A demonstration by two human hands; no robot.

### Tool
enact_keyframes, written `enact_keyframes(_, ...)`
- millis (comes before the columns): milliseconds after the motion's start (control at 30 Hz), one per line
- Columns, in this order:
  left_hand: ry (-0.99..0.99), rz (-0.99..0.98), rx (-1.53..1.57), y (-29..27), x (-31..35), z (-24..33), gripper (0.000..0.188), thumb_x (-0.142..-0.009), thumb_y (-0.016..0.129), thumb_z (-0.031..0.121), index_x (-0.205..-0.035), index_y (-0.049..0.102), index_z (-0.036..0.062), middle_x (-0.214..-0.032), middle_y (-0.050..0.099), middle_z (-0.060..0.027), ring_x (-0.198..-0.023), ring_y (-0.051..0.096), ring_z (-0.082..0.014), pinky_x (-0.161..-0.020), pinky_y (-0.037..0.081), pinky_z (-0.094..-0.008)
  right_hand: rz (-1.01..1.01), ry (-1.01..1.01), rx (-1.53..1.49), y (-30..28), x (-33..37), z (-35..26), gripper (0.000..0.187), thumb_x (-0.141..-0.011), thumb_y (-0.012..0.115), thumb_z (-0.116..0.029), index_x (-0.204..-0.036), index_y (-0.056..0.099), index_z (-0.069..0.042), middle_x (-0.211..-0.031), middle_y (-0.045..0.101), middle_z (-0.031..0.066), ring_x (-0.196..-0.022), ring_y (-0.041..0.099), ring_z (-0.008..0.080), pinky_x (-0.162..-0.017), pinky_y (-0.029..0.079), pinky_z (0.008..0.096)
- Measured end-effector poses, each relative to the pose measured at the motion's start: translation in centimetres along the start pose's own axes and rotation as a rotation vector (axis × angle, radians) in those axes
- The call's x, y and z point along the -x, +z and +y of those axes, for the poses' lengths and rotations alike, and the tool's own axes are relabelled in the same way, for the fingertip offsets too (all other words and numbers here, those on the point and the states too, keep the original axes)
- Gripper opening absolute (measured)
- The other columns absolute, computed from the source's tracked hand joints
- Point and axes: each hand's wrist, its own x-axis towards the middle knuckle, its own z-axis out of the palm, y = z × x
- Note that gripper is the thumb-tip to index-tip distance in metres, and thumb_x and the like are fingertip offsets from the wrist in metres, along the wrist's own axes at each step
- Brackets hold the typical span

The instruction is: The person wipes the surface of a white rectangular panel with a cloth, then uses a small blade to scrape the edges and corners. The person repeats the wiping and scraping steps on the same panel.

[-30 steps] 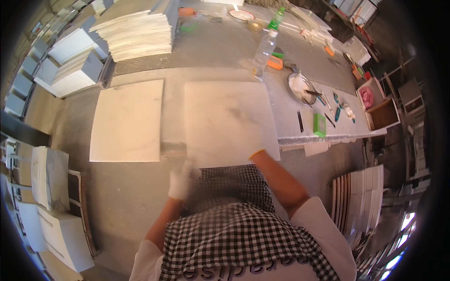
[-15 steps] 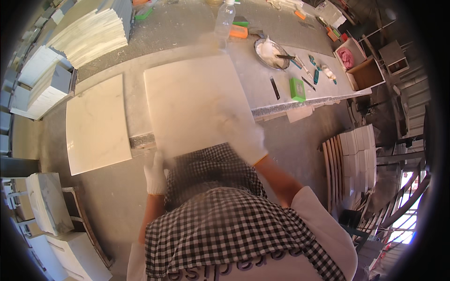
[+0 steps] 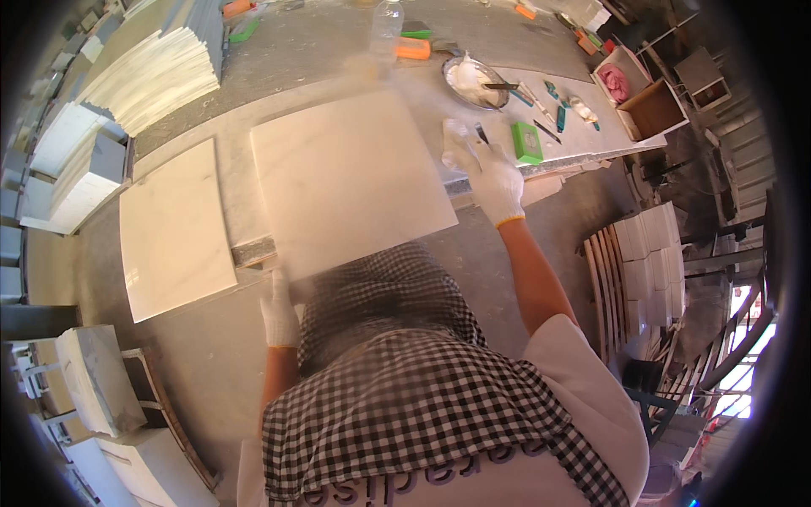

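A large square white marble-look tile (image 3: 346, 177) lies before me, its near edge over the table edge by my checked apron. My left hand (image 3: 280, 314), in a white knitted glove, holds the tile's near left corner; some fingers are hidden there. My right hand (image 3: 498, 184), gloved alike, is off the tile to its right. It holds what looks like a crumpled white cloth (image 3: 456, 145), and its fingertips are at a small dark blade (image 3: 481, 133) on the table. Whether they grip the blade I cannot tell. Right of it stands a green box (image 3: 526, 143).
A second white tile (image 3: 176, 228) lies at the left. Beyond my right hand are a metal bowl (image 3: 450, 88) of white paste with a spatula (image 3: 502, 86), a clear bottle (image 3: 387, 29) and an orange block (image 3: 412, 48). Stacked tiles (image 3: 156, 80) stand far left; a cardboard box (image 3: 652, 121) sits right.
My right hand has moved from the tile's near right part out to the right, up to the dark blade on the table. My left hand stays at the tile's near left corner.
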Motion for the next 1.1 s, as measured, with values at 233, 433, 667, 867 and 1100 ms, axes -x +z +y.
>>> enact_keyframes(233,-0.305,-0.207,0.224,-1.5,0.3,0.6,0.065,-0.103,0.047,0.054,-0.1,0.071,-0.0061,-0.085,0.071,-0.013,-0.08,0.066,-0.0208,-0.077,0.053,-0.0321,-0.186,0.128,-0.327,0.3,5.5,-1.8,0.031,-0.098,0.057,-0.034,-0.119,0.068,-0.015,-0.103,0.07,0.0216,-0.097,0.066,0.0422,-0.08,0.052,0.0512)
enact_keyframes(433,-0.344,-0.179,0.24,-0.4,1.3,1.4,0.065,-0.103,0.049,0.053,-0.104,0.069,-0.0094,-0.094,0.073,-0.0214,-0.085,0.07,-0.0298,-0.082,0.056,-0.0395,-0.287,0.175,-0.311,3.2,8.4,0.8,0.03,-0.1,0.056,-0.031,-0.12,0.065,-0.011,-0.1,0.071,0.0208,-0.093,0.067,0.043,-0.074,0.052,0.0521)
enact_keyframes(667,-0.38,-0.252,0.288,-0.8,0.5,1.2,0.067,-0.1,0.055,0.054,-0.112,0.065,-0.0107,-0.1,0.072,-0.0247,-0.089,0.07,-0.0339,-0.083,0.056,-0.0424,-0.409,0.257,-0.542,3.4,8.3,0.6,0.028,-0.101,0.056,-0.029,-0.112,0.068,-0.006,-0.081,0.068,0.0169,-0.067,0.066,0.0322,-0.06,0.051,0.0433)
enact_keyframes(867,-0.517,-0.309,0.356,-0.8,0.5,1.7,0.073,-0.099,0.055,0.059,-0.123,0.058,-0.01,-0.11,0.068,-0.0258,-0.094,0.068,-0.035,-0.081,0.056,-0.0436,-0.394,0.489,-0.744,1.2,7.8,-2.3,0.029,-0.1,0.056,-0.025,-0.115,0.069,-0.003,-0.074,0.064,0.009,-0.059,0.059,0.0166,-0.051,0.046,0.0324)
enact_keyframes(1100,-0.539,-0.361,0.394,-0.7,-0.2,0.3,0.077,-0.096,0.053,0.068,-0.112,0.061,-0.0068,-0.1,0.067,-0.0194,-0.09,0.066,-0.0346,-0.077,0.055,-0.0433,-0.303,0.545,-0.954,2.5,8.4,-1.3,0.039,-0.101,0.057,-0.023,-0.129,0.062,0.004,-0.078,0.06,0.004,-0.059,0.053,0.01,-0.049,0.041,0.0259)
